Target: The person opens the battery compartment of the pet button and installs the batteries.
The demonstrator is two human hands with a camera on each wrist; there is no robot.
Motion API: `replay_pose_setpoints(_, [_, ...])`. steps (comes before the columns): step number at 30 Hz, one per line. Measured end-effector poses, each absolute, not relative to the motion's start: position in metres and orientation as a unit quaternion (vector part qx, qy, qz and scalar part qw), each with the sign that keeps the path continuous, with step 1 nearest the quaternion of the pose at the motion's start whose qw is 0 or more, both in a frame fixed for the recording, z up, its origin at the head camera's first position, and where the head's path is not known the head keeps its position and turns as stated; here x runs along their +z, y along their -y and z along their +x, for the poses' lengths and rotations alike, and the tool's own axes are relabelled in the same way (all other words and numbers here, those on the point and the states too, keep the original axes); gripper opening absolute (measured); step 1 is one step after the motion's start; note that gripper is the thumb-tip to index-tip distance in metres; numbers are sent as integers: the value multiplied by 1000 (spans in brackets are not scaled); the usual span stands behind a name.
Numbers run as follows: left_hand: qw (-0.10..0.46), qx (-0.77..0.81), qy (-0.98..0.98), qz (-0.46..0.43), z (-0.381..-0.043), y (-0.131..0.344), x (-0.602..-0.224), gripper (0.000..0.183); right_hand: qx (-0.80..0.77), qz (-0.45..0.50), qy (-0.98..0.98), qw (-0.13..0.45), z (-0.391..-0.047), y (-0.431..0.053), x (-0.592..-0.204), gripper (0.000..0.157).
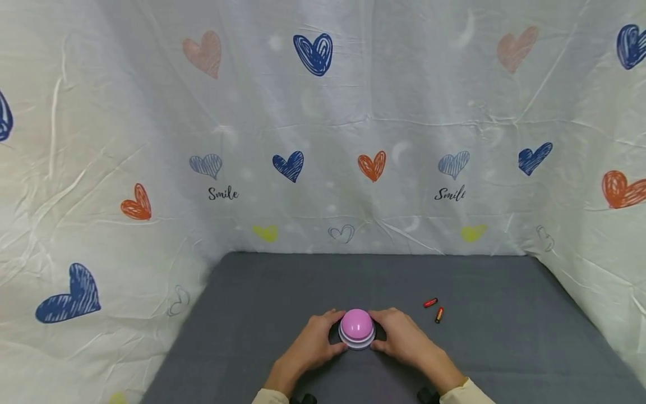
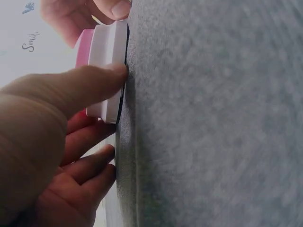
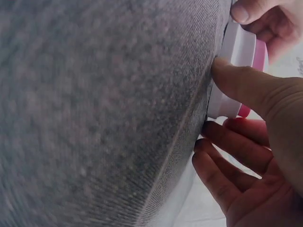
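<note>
A round push button (image 1: 357, 325) with a glossy pink dome and a white base sits upright on the grey cloth. From its left side my left hand (image 1: 319, 338) grips the base, thumb at the near edge and fingers round the far side. My right hand (image 1: 404, 338) holds the opposite side the same way. In the left wrist view the left thumb (image 2: 102, 82) presses on the white base (image 2: 108, 47). The right wrist view has the right thumb (image 3: 236, 80) against that base, whose underside lies on or very close to the cloth and is hidden.
Two small red-and-black batteries, one lying slantwise (image 1: 430, 303) and one nearly upright in the view (image 1: 439, 315), are on the cloth right of the hands. The grey-covered table (image 1: 282, 280) ends at a white curtain (image 1: 323, 123) printed with hearts, at the back and both sides.
</note>
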State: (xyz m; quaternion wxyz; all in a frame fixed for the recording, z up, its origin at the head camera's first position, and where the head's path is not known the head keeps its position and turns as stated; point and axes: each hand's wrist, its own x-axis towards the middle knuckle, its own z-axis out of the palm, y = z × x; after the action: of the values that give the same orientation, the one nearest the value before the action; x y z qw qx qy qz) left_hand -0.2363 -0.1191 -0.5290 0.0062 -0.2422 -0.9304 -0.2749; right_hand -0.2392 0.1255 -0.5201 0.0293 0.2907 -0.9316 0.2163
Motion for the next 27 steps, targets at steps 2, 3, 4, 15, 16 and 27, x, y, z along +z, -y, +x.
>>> replay_pose_setpoints(2, [9, -276, 930, -241, -236, 119, -529, 66, 214, 293, 931, 34, -239, -124, -520, 58])
replay_pose_setpoints(3, [11, -276, 930, -242, -235, 119, -530, 66, 213, 294, 931, 36, -238, -124, -520, 57])
replay_pose_setpoints(4, [12, -278, 930, -242, -235, 119, -530, 66, 212, 295, 931, 37, -238, -124, -520, 56])
replay_pose_setpoints(15, [4, -295, 922, -250, -234, 124, -530, 64, 217, 300, 929, 20, -238, -125, -520, 57])
replay_pose_setpoints(16, [3, -298, 921, -251, -234, 125, -529, 64, 219, 301, 928, 19, -238, -125, -520, 57])
replay_pose_setpoints(27, [-1, -380, 893, -242, -232, 138, -519, 61, 306, 302, 900, 72, -230, -126, -512, 54])
